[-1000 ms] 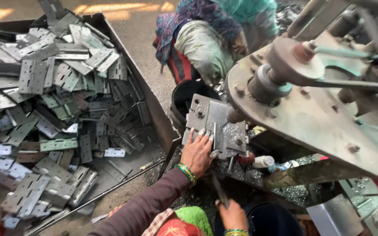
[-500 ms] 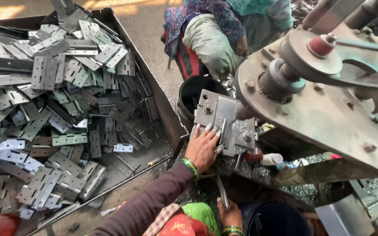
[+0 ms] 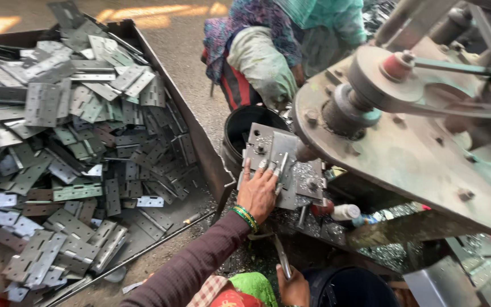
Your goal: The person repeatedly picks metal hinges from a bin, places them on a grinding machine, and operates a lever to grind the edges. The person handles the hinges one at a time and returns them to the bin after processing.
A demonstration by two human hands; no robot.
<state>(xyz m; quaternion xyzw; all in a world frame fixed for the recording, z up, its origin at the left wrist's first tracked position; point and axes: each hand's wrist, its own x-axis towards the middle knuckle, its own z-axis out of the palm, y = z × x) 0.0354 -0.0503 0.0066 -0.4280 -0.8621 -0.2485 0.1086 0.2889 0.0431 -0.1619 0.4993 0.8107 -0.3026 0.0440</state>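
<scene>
My left hand [image 3: 258, 192] reaches out on a maroon sleeve, with green bangles at the wrist. Its fingers lie on the grey die plate [image 3: 265, 146] of a press and pinch a narrow grey hinge plate [image 3: 283, 166] against it. Low in the view, my right hand [image 3: 294, 287] is closed on a thin metal rod [image 3: 282, 256] that points up toward the left wrist. Metal chips cover the press bed around the die plate.
A big steel bin [image 3: 203, 142] on the left is heaped with several grey hinge plates [image 3: 75, 142]. Another person [image 3: 268, 57] crouches behind a black bucket [image 3: 244, 126]. The press's heavy frame and pulley [image 3: 416, 142] overhang the right. A small white bottle [image 3: 345, 212] lies below it.
My left hand has stayed on the die plate, fingers shifting slightly along the hinge plate. My right hand has kept the rod low. The view has drifted a little.
</scene>
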